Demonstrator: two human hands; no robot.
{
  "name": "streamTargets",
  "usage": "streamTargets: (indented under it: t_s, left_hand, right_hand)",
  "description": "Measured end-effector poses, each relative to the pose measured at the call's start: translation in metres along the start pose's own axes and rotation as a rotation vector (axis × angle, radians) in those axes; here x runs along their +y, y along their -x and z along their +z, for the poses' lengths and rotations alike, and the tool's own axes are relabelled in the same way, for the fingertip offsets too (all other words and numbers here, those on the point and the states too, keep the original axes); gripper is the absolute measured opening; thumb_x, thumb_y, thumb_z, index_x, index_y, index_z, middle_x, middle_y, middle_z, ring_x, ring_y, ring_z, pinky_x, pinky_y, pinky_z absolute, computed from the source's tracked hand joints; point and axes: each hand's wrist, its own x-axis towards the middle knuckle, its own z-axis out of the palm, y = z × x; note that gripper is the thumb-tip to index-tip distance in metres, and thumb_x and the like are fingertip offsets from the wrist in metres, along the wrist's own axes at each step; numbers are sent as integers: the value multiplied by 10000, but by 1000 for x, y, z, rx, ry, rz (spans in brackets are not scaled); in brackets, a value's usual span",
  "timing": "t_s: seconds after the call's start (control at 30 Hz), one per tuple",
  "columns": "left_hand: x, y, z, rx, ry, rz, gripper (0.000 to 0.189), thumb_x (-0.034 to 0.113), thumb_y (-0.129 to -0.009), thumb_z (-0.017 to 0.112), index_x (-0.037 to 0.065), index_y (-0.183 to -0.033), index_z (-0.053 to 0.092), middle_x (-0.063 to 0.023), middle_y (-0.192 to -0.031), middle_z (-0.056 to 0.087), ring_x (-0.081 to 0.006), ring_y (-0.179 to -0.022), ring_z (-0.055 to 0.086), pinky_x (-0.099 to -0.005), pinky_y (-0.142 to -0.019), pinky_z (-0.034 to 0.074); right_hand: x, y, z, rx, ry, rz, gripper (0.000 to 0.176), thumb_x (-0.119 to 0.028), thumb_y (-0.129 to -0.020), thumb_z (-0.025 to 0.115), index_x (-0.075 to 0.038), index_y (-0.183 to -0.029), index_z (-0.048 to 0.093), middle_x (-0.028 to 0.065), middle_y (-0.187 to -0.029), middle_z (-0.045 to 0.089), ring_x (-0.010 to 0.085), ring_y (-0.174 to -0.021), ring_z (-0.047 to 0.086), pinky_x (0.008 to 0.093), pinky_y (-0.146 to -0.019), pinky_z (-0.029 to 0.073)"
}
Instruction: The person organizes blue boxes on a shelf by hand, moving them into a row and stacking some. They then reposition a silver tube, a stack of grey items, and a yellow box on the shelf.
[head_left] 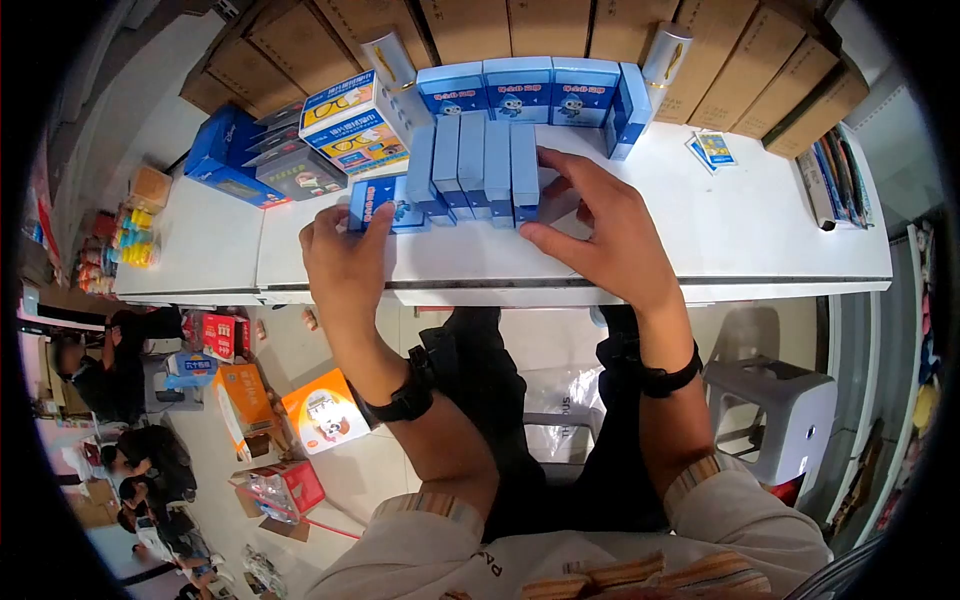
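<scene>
My left hand (345,255) is closed on the left end of a small blue box (403,208) lying flat on the white table, thumb over its printed face. Just right of it, several blue boxes (473,165) of the same kind stand upright side by side, a little uneven. My right hand (615,225) is at the right end of this row, thumb and fingers apart and close against the last box (524,165). Behind, three more blue boxes (517,90) stand with their printed fronts facing me, and another blue box (627,112) stands angled beside them.
Brown cartons (550,28) line the table's back, with two silver cylinders (666,55) before them. A yellow-and-blue carton (352,122) stands left, small cards (711,150) lie right. Below are a grey stool (775,415) and an orange carton (325,412). People (150,460) are at far left.
</scene>
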Motion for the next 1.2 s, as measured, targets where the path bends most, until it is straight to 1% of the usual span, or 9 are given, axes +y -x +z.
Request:
streamTargets:
  t_s: [0.03, 0.13, 0.23, 0.53, 0.67, 0.93, 1.07, 1.17, 1.2]
  left_hand:
    - [-1, -1, 1, -4, 37, 37, 600, 411, -851, 794, -29, -1234, 653, -228, -1132, 658, -373, -1087, 638, -451, -919, 518]
    - [9, 0, 5, -67, 123, 6, 539, 313, -911, 778, -51, -1273, 612, -181, -1079, 682, -194, -884, 655, -313, -776, 537]
    - [11, 4, 14, 44, -48, 65, 480, 265, -925, 762, -18, -1282, 611, -135, -1041, 700, -164, -877, 645, -301, -759, 532]
    - [13, -1, 1, -41, 460, 150, 413, 71, -931, 721, 56, -1327, 606, -133, -1207, 641, -217, -996, 665, -331, -840, 563]
    - [47, 11, -6, -28, 792, 78, 538, -35, -883, 747, 65, -1383, 578, -102, -1313, 590, -176, -1050, 641, -281, -844, 564]
    - [44, 12, 7, -522, 936, 223, 805, -107, -844, 741, 7, -1547, 365, -163, -1411, 564, -250, -1246, 590, -359, -1051, 503]
    - [38, 6, 20, -533, 830, 227, 880, -74, -794, 813, -15, -1543, 354, -173, -1386, 578, -248, -1240, 595, -369, -1037, 515]
    - [37, 4, 27, -519, 815, 211, 907, -38, -764, 856, -25, -1530, 370, -173, -1362, 596, -243, -1218, 608, -364, -1026, 521]
    - [37, 5, 28, -515, 810, 196, 900, -23, -759, 866, -28, -1519, 384, -174, -1355, 601, -241, -1209, 613, -362, -1022, 523]
  right_hand:
    - [0, -1, 1, -4, 4, 12, 635, -235, -826, 837, -10, -1357, 572, 185, -1082, 688, 270, -877, 724, 351, -788, 577]
    - [1, -1, 2, -4, -2, 24, 685, -234, -819, 844, -15, -1395, 544, 196, -1081, 692, 273, -874, 727, 357, -796, 579]
    - [2, -1, 2, 19, 7, -5, 715, -228, -816, 848, -18, -1417, 524, 202, -1072, 698, 276, -869, 730, 358, -783, 583]
    - [4, -2, 2, -7, -20, 36, 726, -230, -826, 844, -16, -1429, 501, 216, -1061, 705, 287, -854, 743, 354, -742, 593]
    - [3, -3, 2, -5, -12, 31, 719, -223, -828, 843, -12, -1425, 502, 218, -1056, 704, 287, -843, 737, 358, -749, 589]
    - [0, -3, -2, -4, -35, 49, 731, -209, -813, 849, 16, -1414, 497, 216, -1064, 701, 295, -868, 728, 357, -765, 580]
    - [4, -2, 0, -4, -34, 42, 756, -208, -803, 854, 20, -1424, 488, 229, -1084, 693, 311, -883, 724, 366, -783, 577]
    - [11, 1, 2, 27, -13, 29, 824, -157, -762, 873, -28, -1476, 483, 143, -1112, 706, 169, -823, 661, 261, -705, 536]
    - [12, 1, 3, 25, -13, 48, 846, -159, -751, 883, -30, -1480, 473, 148, -1149, 695, 188, -879, 671, 273, -756, 542]
